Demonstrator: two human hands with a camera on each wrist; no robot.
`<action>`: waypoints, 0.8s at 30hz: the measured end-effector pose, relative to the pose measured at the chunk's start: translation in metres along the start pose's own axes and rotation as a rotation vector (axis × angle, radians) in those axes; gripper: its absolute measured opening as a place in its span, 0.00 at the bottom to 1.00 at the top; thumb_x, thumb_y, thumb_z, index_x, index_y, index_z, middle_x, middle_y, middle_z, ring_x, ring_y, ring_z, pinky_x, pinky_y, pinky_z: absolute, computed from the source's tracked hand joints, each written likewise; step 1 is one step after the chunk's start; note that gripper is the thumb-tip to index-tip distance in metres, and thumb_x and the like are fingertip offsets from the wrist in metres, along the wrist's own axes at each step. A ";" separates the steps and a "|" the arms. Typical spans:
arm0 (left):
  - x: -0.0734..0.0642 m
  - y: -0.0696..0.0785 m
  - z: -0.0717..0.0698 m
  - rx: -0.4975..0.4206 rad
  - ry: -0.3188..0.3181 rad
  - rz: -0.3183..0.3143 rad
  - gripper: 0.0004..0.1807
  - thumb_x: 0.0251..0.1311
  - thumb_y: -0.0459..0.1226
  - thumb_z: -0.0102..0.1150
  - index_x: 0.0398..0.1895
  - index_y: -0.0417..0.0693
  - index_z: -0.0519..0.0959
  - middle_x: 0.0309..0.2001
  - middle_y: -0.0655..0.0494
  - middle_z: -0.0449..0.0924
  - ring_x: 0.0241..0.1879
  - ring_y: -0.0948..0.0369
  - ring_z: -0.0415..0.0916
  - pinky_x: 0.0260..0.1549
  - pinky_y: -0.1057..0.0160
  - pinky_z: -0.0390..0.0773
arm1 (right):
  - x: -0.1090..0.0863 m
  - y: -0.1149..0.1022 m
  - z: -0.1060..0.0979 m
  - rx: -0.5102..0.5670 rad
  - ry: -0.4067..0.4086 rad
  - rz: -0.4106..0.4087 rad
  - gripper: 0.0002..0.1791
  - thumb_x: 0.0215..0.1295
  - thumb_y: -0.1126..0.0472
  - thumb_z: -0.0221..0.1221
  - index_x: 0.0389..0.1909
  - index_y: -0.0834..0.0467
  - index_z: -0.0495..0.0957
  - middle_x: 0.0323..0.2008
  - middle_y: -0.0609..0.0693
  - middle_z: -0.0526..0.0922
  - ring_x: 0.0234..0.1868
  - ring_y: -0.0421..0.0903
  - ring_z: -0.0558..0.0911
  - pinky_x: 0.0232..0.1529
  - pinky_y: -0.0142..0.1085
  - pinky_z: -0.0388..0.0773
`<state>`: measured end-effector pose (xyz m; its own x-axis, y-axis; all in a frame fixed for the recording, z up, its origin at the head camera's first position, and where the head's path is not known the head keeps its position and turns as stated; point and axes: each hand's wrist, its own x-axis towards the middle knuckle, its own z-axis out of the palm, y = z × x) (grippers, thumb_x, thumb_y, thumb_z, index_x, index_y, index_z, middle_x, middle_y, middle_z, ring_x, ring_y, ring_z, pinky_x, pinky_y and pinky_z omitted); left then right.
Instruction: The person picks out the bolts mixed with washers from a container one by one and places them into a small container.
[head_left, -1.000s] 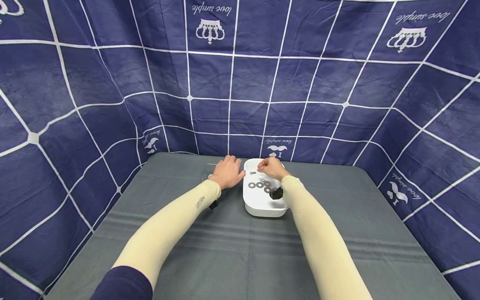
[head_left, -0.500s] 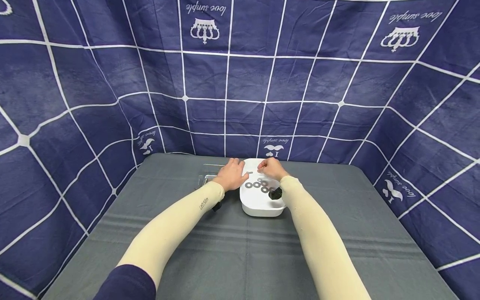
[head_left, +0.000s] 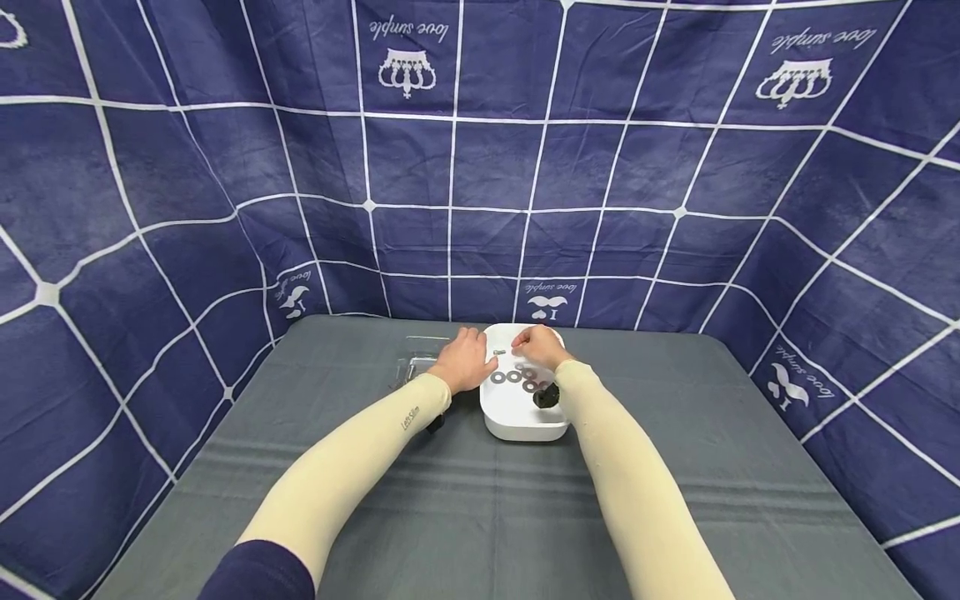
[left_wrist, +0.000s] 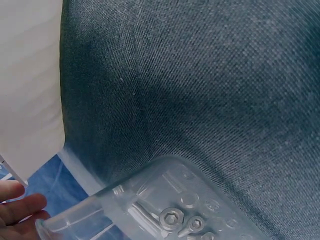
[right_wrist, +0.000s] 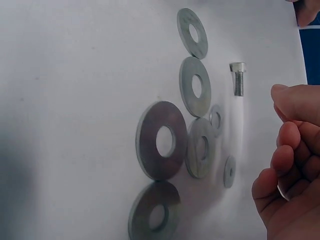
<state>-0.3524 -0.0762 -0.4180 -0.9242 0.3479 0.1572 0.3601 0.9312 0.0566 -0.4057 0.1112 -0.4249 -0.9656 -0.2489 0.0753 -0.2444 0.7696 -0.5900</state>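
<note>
My left hand (head_left: 462,360) lies with fairly straight fingers at the left edge of a white tray (head_left: 525,432), its thumb over the rim. Beside that hand is a clear plastic box (left_wrist: 75,216) holding several socket-head bolts (left_wrist: 145,216). My right hand (right_wrist: 295,165) is over the far right part of the tray, fingers curled and thumb close to the index finger; nothing shows between the fingertips. Several large flat washers (right_wrist: 146,141) lie in the tray, some touching. A small washer (right_wrist: 228,179) and a socket-head bolt (right_wrist: 239,84) lie nearest the right fingers.
A grey cloth (head_left: 435,517) covers the table. Blue curtain fabric (head_left: 600,167) with white lines rises behind the table and on both sides. The black wrist camera (head_left: 546,396) hangs over the tray's right side.
The left hand has shifted right onto the tray's edge, uncovering more of the clear box. The right hand has kept its place over the tray. The head view has shifted slightly.
</note>
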 end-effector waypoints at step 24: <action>-0.001 0.002 0.004 -0.017 -0.024 -0.043 0.30 0.74 0.51 0.44 0.63 0.33 0.69 0.59 0.41 0.73 0.63 0.49 0.67 0.59 0.50 0.77 | 0.006 0.010 0.029 0.175 0.013 0.091 0.15 0.60 0.66 0.63 0.49 0.58 0.85 0.28 0.51 0.78 0.19 0.42 0.73 0.20 0.32 0.72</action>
<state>-0.3515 -0.0738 -0.4221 -0.9418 0.3100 0.1303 0.3216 0.9435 0.0801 -0.4114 0.1004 -0.4532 -0.9843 -0.1747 0.0247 -0.1378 0.6744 -0.7254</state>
